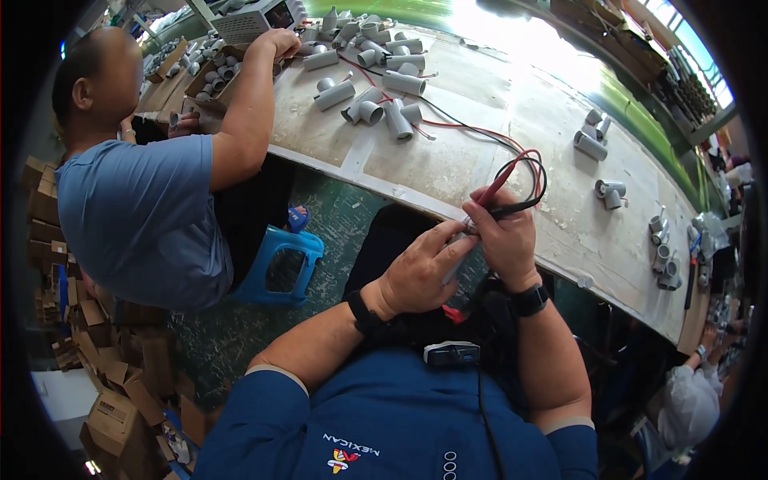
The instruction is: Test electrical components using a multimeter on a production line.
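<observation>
Over the near edge of the bench, my two hands meet. My left hand (422, 270) is closed around a grey cylindrical part (452, 273), mostly hidden by the fingers. My right hand (509, 245) grips a red test probe (497, 184) and a black test probe (514, 208) close together. Their tips point down toward the part's end, but whether they touch it is hidden by my fingers. From the probes, red and black leads (468, 126) loop up and run left across the bench among the grey parts.
Many grey cylindrical parts (398, 118) with short wires lie on the bench (488, 96). Smaller groups (590, 146) sit right. A boxy instrument (254, 22) stands far left. A co-worker (144, 208) reaches over parts there, beside a blue stool (280, 264). Cardboard boxes (112, 420) pile lower left.
</observation>
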`<state>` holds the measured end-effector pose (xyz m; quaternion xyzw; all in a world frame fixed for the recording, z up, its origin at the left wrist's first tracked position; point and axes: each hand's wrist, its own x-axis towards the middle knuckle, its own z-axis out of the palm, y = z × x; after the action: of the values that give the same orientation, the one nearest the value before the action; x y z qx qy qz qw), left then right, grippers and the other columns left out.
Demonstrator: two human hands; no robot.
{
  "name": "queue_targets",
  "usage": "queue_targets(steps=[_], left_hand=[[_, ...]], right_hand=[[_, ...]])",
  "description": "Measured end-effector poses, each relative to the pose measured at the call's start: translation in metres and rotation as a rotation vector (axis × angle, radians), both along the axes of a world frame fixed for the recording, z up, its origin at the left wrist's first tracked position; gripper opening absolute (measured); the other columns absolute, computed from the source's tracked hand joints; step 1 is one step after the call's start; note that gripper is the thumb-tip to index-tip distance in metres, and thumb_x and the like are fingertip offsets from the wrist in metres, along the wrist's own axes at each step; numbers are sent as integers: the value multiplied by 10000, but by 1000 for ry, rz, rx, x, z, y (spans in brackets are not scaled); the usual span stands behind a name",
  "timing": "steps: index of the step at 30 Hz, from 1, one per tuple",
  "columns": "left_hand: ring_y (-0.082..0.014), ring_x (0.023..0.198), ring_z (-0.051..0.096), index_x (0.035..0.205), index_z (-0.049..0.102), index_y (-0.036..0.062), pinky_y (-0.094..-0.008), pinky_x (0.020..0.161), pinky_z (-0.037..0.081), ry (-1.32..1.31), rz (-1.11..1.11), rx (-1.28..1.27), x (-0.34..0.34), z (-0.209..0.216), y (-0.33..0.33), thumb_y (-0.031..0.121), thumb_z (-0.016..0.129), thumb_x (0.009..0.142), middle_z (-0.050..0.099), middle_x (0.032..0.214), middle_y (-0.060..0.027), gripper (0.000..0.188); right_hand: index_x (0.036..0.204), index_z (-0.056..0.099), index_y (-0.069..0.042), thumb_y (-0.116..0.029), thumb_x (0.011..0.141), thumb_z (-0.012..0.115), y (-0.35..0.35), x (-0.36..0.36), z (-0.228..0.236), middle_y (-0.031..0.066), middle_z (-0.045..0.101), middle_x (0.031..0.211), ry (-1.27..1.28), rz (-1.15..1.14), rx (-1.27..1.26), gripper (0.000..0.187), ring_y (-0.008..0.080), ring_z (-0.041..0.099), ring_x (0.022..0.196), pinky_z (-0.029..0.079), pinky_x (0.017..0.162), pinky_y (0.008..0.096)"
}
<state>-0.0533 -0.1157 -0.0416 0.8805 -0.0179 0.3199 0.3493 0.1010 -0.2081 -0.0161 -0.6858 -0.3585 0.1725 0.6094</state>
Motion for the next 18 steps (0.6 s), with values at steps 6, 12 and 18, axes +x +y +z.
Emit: queue_targets(steps=[6,12,18], left_hand=[[-431,1131,639,1339,571,11,-439,948,570,3,-2,-4,0,0,0,-81,680,696,547,1329,-243,658],[-435,1143,634,1342,568,10,-442,952,568,8,0,4,0,-2,0,-78,678,697,546,1330,-245,660],[-437,1159,627,1340,571,12,-445,959,565,7,4,5,1,-1,-1,-75,677,698,546,1329,-245,656]], right_hand=[[1017,711,-3,-77,912,769,0,0,-1,64,730,842,24,8,0,140,121,668,764,529,695,276],[1030,706,-11,-41,918,763,-1,0,-2,25,705,867,15,12,-11,129,94,635,791,514,705,254],[1034,706,-12,-41,919,761,-1,0,-1,27,706,871,24,19,-12,131,94,635,795,514,709,253]])
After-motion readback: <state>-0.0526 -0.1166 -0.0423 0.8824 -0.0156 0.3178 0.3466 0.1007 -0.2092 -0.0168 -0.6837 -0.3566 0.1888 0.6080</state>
